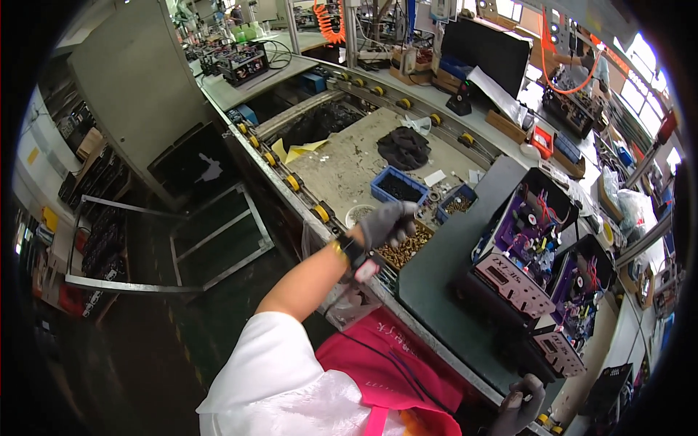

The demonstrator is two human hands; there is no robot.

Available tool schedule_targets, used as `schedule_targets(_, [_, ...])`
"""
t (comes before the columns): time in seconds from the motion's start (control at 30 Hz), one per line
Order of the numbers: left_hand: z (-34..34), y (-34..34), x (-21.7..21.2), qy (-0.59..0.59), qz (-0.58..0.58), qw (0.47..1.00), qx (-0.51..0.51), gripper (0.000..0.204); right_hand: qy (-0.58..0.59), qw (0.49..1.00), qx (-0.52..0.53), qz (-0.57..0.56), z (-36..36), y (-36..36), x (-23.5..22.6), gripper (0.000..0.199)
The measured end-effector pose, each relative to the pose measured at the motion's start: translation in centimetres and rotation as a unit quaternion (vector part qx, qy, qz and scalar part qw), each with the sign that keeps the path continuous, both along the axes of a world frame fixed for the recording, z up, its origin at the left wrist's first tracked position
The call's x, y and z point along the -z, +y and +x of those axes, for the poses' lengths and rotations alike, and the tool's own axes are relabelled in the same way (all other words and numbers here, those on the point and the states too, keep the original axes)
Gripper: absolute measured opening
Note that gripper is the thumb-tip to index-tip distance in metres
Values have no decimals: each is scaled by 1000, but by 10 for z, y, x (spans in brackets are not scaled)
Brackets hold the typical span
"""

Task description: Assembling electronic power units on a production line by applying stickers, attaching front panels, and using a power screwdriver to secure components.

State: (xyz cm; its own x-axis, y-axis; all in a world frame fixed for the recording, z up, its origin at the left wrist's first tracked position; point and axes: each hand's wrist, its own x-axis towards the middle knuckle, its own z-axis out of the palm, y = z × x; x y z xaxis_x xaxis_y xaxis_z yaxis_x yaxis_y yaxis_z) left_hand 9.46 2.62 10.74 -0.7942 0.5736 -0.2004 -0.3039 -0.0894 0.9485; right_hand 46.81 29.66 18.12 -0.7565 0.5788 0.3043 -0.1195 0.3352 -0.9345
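Note:
My left hand (389, 224), in a grey glove, reaches over a tray of small brass-coloured parts (401, 251). Its fingers are bent but apart, and nothing shows in them. Near the lower edge, beside the green-black board (443, 280), is my right hand (518, 404), also gloved. Its fingers are curled in, and whatever they hold is hidden. Two open electrical machines with white front panels stand on the board's right side: a farther one (512, 283) and a nearer one (558, 352). Coloured wires and purple inner parts show in both.
Beyond my left hand are a blue bin of black pieces (398, 186), a smaller blue bin (456, 203) and a black cloth (404, 148). Yellow rollers (321, 212) line the conveyor edge. A metal frame (225, 272) stands on the floor at left; a dark monitor (486, 57) stands behind.

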Motion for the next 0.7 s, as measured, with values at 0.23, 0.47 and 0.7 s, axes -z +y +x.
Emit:
schedule_targets(0.23, [202,51,-2,-439,173,837,278,32,29,958,-144,246,-40,-32,-5,25])
schedule_targets(0.47, [237,104,1,41,211,948,236,27,39,898,-219,380,-60,-64,15,34])
schedule_targets(0.7, [243,130,-12,-313,99,904,274,31,-54,964,-2,260,-31,-41,-3,29])
